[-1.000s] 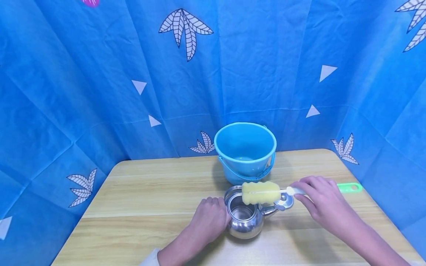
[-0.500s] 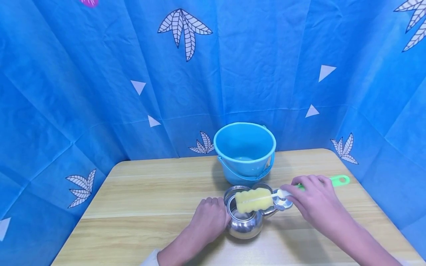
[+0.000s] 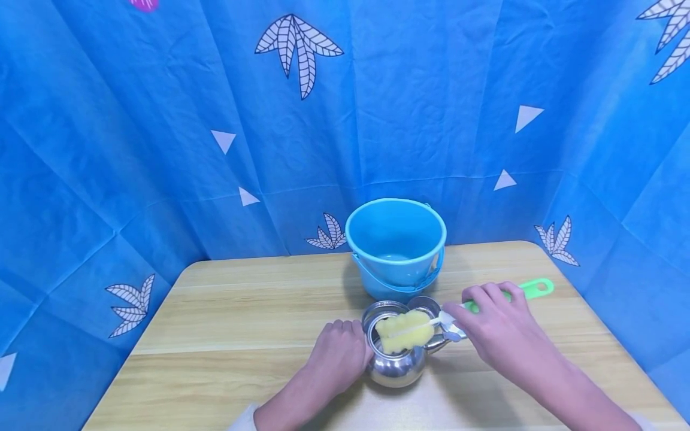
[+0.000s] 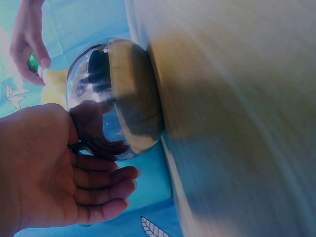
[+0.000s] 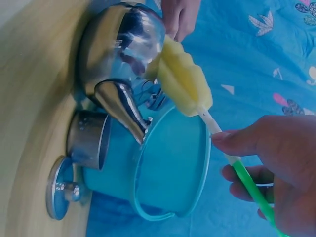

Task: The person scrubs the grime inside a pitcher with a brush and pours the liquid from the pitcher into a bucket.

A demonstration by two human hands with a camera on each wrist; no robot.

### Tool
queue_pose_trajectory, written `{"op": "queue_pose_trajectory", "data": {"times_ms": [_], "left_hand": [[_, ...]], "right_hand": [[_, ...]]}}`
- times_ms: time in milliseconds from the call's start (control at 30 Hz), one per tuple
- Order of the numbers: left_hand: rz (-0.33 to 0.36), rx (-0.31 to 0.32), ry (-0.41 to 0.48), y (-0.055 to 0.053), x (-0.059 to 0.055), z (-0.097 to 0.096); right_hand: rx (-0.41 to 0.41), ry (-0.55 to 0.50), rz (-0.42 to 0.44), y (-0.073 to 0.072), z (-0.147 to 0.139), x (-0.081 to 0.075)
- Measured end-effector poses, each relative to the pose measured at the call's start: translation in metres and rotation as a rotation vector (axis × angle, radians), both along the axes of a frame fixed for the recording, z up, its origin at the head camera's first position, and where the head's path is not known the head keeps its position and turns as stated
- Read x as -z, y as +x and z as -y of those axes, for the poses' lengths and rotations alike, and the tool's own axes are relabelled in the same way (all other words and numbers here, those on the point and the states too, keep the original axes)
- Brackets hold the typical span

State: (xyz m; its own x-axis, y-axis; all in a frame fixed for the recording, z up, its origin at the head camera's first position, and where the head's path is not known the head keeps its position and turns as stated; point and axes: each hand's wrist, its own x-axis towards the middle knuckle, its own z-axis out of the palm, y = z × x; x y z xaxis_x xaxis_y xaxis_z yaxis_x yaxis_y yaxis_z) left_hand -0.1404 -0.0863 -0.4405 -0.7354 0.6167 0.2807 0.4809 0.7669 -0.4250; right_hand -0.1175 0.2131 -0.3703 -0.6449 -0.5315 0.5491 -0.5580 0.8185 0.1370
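Observation:
A shiny steel teapot (image 3: 398, 371) stands lidless on the wooden table. At its left side my left hand (image 3: 341, 354) holds it; the left wrist view shows curved fingers (image 4: 101, 190) beside the round body, the thumb mostly hidden. My right hand (image 3: 498, 326) grips a sponge bottle brush (image 5: 190, 81) by its green and white handle, thumb along the white neck. Its yellow sponge head slants down, the tip at the teapot's mouth. In the right wrist view the spout (image 5: 121, 108) points toward the bucket side.
Just behind the teapot stands a light blue bucket (image 3: 396, 257), its handle hanging down in front. Beside the spout are a small steel strainer cup (image 5: 89, 140) and a round steel lid (image 5: 60, 190) with a knob. Blue patterned cloth (image 3: 302, 149) surrounds the table.
My right hand has moved left with the brush, tilting it so the sponge head drops from above the teapot into its mouth. The left hand and teapot have stayed put.

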Motion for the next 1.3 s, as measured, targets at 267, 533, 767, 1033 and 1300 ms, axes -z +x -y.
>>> {"op": "queue_pose_trajectory", "data": {"times_ms": [267,533,767,1033,1300], "left_hand": [[-0.031,0.021,-0.015,-0.001,0.001,0.001],[-0.065,0.043,-0.032,-0.001,0.003,0.001],[-0.021,0.010,-0.024,-0.001,0.001,0.000],[-0.018,0.003,-0.020,0.000,0.001,-0.001],[-0.017,0.000,0.031,-0.001,0.004,-0.001]], "right_hand": [[-0.070,0.088,-0.058,-0.003,0.012,-0.004],[-0.148,0.132,-0.113,-0.011,0.026,-0.003],[-0.200,0.211,-0.126,-0.017,0.041,0.008],[-0.207,0.280,-0.133,-0.024,0.051,0.018],[-0.180,0.294,-0.111,-0.024,0.057,0.021]]}}
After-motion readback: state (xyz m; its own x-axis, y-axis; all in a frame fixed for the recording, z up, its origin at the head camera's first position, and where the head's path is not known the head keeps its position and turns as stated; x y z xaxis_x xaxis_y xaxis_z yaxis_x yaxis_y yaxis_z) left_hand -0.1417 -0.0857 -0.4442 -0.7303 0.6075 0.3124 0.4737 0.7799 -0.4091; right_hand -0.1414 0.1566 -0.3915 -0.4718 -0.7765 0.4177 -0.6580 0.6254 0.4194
